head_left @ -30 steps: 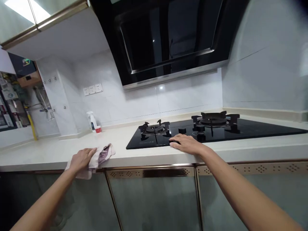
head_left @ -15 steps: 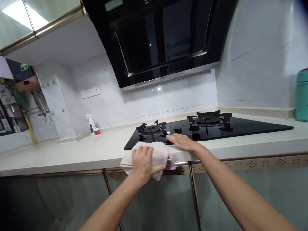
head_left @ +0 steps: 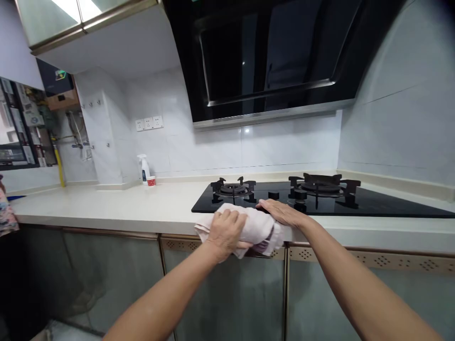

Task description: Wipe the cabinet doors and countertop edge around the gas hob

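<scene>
Holding a cloth [head_left: 256, 226] at the edge of the counter [head_left: 88, 203]
The left hand [head_left: 226, 232] grasps the cloth over the front edge; the right hand [head_left: 283, 212] lies flat, unclenched, beside it at the hob [head_left: 384, 196]. Beyond, a spray bottle [head_left: 144, 169] and cup [head_left: 151, 181] stand together.

The cloth [head_left: 256, 225] I held was pale pink, its purplish patch perhaps patterned, though folds hid much. My counter [head_left: 117, 203] was creamy white, the cooktop [head_left: 384, 203] black, the cup [head_left: 151, 181] red and white, the cabinet doors [head_left: 241, 298] grey-green, their strip [head_left: 405, 263] tan with dark dotted clusters.
</scene>
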Tool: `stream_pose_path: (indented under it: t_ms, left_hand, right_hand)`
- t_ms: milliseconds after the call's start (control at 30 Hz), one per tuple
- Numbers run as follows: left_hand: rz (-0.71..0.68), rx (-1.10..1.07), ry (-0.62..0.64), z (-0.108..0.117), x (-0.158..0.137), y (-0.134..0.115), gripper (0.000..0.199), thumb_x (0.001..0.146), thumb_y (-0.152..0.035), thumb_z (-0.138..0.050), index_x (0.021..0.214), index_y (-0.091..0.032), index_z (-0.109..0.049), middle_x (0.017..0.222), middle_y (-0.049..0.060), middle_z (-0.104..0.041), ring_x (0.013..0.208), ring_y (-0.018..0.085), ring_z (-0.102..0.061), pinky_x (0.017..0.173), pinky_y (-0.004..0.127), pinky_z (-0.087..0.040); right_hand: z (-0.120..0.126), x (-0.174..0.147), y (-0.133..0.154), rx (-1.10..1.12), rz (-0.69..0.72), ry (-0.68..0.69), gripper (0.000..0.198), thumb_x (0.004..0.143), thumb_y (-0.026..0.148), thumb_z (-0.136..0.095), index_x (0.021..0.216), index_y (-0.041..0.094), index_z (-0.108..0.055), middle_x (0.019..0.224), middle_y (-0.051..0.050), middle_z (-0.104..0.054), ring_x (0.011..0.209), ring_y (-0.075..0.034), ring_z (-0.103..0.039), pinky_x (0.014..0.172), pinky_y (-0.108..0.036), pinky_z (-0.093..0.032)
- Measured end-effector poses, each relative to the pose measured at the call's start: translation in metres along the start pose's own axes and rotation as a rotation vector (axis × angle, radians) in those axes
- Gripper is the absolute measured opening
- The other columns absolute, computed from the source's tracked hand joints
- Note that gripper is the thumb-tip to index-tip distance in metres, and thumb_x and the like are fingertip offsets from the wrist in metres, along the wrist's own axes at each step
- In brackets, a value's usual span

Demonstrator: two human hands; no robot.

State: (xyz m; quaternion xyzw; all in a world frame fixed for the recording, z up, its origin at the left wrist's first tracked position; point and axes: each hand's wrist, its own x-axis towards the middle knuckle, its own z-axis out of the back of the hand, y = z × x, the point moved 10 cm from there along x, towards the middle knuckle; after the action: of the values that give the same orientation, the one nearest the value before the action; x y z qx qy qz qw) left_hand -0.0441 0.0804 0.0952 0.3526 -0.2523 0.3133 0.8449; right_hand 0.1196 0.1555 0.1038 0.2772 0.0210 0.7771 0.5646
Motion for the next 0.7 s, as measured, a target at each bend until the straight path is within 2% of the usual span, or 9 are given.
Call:
stream_pose_path:
  t_ms: [133,233,300,367,467,533,567,633,700]
  left_hand:
    - [0.113,0.089,0.09,0.0,-0.05,0.078,0.087,0.066,-0.076,-0.067,0.129,-0.02,-0.05,0.127,0.012,-0.056,0.11,0.03,-0.048,0.087,0.044,-0.036]
    - [0.205,0.2,0.239,0.001,-0.08,0.132,0.085,0.064,-0.064,-0.077,0.131,-0.02,-0.049,0.128,0.014,-0.054,0.11,0.032,-0.048,0.086,0.043,-0.038]
    - [0.226,0.257,0.339,0.004,-0.093,0.155,0.08,0.066,-0.053,-0.081,0.13,-0.019,-0.05,0.124,0.015,-0.055,0.109,0.033,-0.048,0.086,0.043,-0.039]
    - [0.228,0.282,0.396,0.011,-0.099,0.167,0.07,0.069,-0.044,-0.081,0.127,-0.018,-0.052,0.12,0.016,-0.056,0.108,0.033,-0.049,0.086,0.043,-0.04]
    - [0.267,0.252,0.37,0.029,-0.107,0.164,0.049,0.075,-0.03,-0.075,0.118,-0.016,-0.057,0.117,0.016,-0.057,0.109,0.033,-0.049,0.087,0.043,-0.042]
    - [0.346,0.103,0.287,0.042,-0.116,0.148,0.038,0.078,-0.021,-0.067,0.115,-0.016,-0.058,0.117,0.014,-0.058,0.109,0.03,-0.051,0.088,0.041,-0.043]
    - [0.405,-0.041,0.235,0.045,-0.122,0.136,0.035,0.079,-0.018,-0.063,0.115,-0.016,-0.059,0.116,0.013,-0.06,0.108,0.028,-0.053,0.089,0.039,-0.044]
    - [0.529,-0.452,0.147,0.039,-0.136,0.101,0.033,0.081,-0.019,-0.058,0.115,-0.018,-0.059,0.111,0.008,-0.064,0.101,0.023,-0.058,0.087,0.035,-0.046]
    - [0.629,-0.942,0.119,0.015,-0.146,0.047,0.033,0.081,-0.02,-0.057,0.113,-0.019,-0.06,0.108,0.004,-0.068,0.096,0.019,-0.061,0.086,0.032,-0.048]
  right_hand:
    - [-0.001,-0.002,0.005,-0.073,0.013,0.018,0.069,0.097,0.06,-0.012,0.12,0.023,-0.067,0.125,-0.008,-0.065,0.119,-0.025,-0.058,0.102,-0.038,-0.043]
    - [0.003,-0.007,0.015,-0.178,0.006,-0.012,0.066,0.097,0.059,-0.015,0.116,0.024,-0.068,0.121,-0.008,-0.067,0.113,-0.025,-0.06,0.096,-0.037,-0.045]
    - [0.002,-0.014,0.02,-0.211,-0.027,-0.026,0.062,0.097,0.059,-0.018,0.116,0.025,-0.067,0.124,-0.008,-0.066,0.114,-0.027,-0.059,0.098,-0.041,-0.044]
    - [-0.002,-0.027,0.023,-0.239,-0.063,-0.045,0.058,0.098,0.054,-0.02,0.122,0.025,-0.064,0.134,-0.009,-0.06,0.122,-0.029,-0.054,0.103,-0.049,-0.039]
    - [-0.009,-0.062,0.031,-0.291,-0.064,-0.143,0.055,0.097,0.049,-0.026,0.135,0.022,-0.054,0.15,-0.012,-0.045,0.141,-0.033,-0.034,0.114,-0.058,-0.022]
    - [-0.014,-0.094,0.041,-0.233,-0.025,-0.259,0.058,0.095,0.052,-0.033,0.142,0.021,-0.047,0.156,-0.012,-0.035,0.148,-0.032,-0.019,0.117,-0.058,-0.012]
    - [-0.018,-0.112,0.046,-0.146,-0.016,-0.317,0.06,0.094,0.054,-0.035,0.144,0.022,-0.045,0.158,-0.011,-0.031,0.149,-0.03,-0.016,0.119,-0.057,-0.011]
    - [-0.036,-0.147,0.05,0.132,-0.047,-0.394,0.064,0.092,0.059,-0.038,0.146,0.025,-0.04,0.159,-0.01,-0.027,0.149,-0.027,-0.017,0.12,-0.053,-0.016]
    - [-0.071,-0.178,0.055,0.463,-0.116,-0.397,0.07,0.089,0.062,-0.042,0.148,0.027,-0.034,0.158,-0.011,-0.028,0.145,-0.025,-0.028,0.117,-0.048,-0.027]
